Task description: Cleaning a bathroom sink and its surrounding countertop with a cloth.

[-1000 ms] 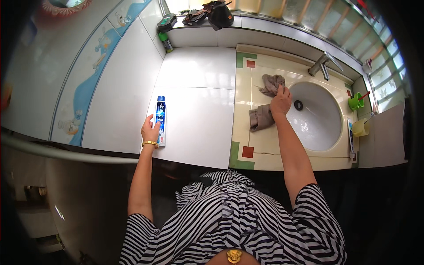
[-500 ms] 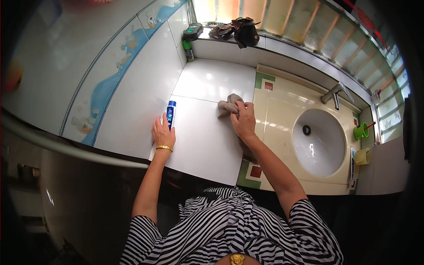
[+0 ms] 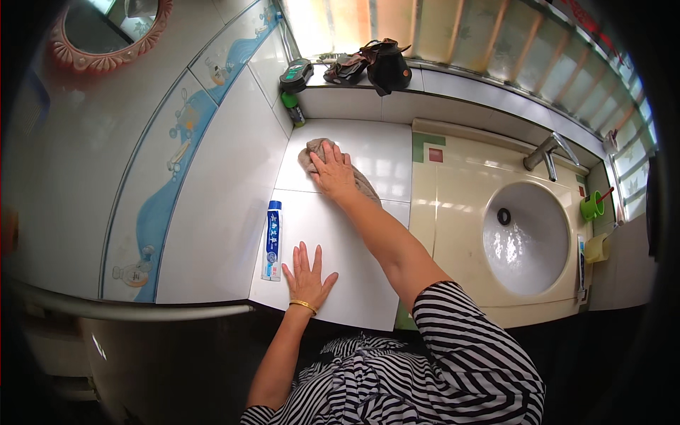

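With my right hand (image 3: 333, 168) I press a greyish-brown cloth (image 3: 309, 157) against the white tiled counter (image 3: 354, 269), toward its far left part. The cloth is bunched under and beyond the fingers, and a loose end trails out past the wrist. My left hand (image 3: 306, 283) lies flat on the near part of the counter, fingers spread, holding nothing. Just left of its fingertips is a blue and white toothpaste tube (image 3: 273, 241), lying along the wall side with its blue cap pointing away from me.
A cream washstand with a white basin (image 3: 525, 241) and a metal faucet (image 3: 549, 152) adjoins the counter on the right. Green (image 3: 591, 205) and yellow (image 3: 596, 248) cups sit beyond it. A green-capped bottle (image 3: 292, 110) stands in the far corner, below a ledge holding a black bag (image 3: 388, 67).
My right hand has slid the cloth away from me and leftward. My left hand has let go of the toothpaste tube and moved right to rest flat on the counter.
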Demonstrator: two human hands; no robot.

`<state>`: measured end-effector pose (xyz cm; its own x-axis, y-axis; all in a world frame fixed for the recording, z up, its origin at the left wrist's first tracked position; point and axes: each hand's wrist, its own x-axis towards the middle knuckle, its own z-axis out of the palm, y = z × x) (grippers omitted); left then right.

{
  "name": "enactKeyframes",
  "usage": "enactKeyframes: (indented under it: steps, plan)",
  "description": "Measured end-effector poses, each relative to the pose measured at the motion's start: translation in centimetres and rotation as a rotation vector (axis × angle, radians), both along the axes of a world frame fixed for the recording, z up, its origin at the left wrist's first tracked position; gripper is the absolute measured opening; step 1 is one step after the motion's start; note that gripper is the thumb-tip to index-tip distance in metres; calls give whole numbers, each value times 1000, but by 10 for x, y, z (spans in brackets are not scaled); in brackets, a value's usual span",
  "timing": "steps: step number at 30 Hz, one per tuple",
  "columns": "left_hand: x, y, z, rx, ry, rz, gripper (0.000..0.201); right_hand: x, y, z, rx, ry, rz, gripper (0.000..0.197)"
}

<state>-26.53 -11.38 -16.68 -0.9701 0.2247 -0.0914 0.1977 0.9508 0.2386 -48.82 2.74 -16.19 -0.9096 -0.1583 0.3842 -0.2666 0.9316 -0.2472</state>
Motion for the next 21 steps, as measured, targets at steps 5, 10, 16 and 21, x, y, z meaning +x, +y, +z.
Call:
enactKeyframes:
  steps: [5, 10, 16, 21]
  plan:
    - [-1, 0, 1, -13, 23, -1, 76, -33, 68, 5, 10, 15, -309, 57]
    - [-4, 0, 0, -27, 50, 5, 76, -4, 137, 7, 52, -33, -442, 55]
    - [-1, 0, -1, -10, 69, -7, 75, 53, 228, 7, 74, -69, -737, 53]
    - [2, -4, -4, -7, 82, -3, 75, 113, 277, 5, 68, -11, -1002, 49]
